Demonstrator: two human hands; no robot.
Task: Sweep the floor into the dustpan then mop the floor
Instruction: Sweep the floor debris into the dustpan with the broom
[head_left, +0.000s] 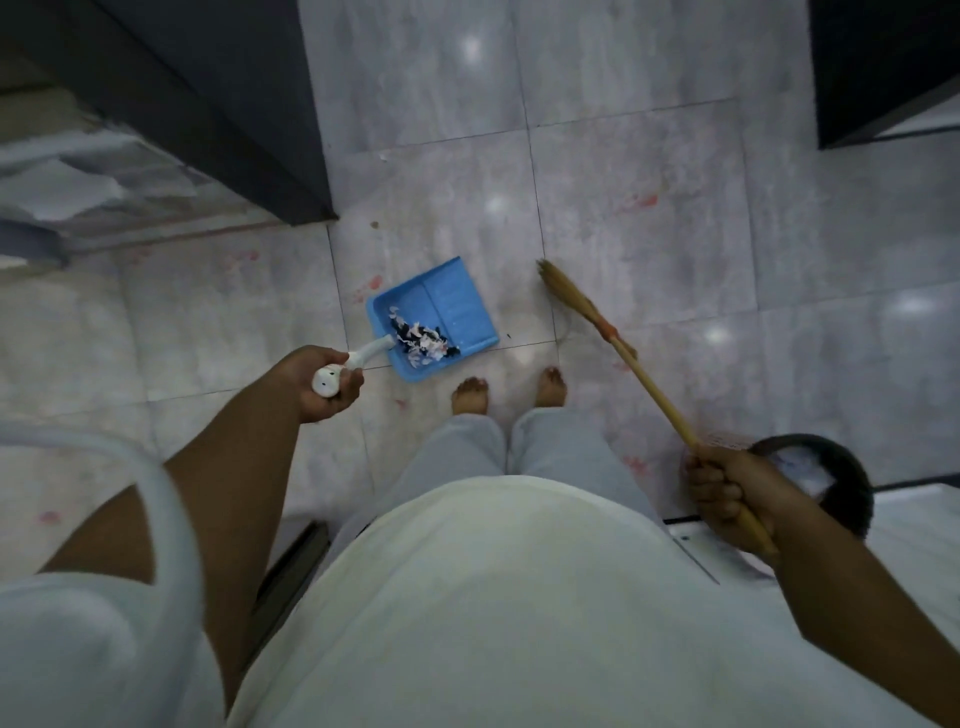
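Head view: left hand (327, 384) grips the white handle (371, 353) of the blue dustpan (441, 301), which lies ahead and right of that hand, just in front of the bare feet. Its long axis runs from the handle to a mouth facing away, with scraps (423, 343) heaped at the handle end. Right hand (727, 493) is wrapped round the broom (649, 379) stick, which slants forward-left to bristles (563, 288) near the pan's right side but apart from it. Judgement: sweeping looks nearly done; red smears on the floor (649, 234) await mopping.
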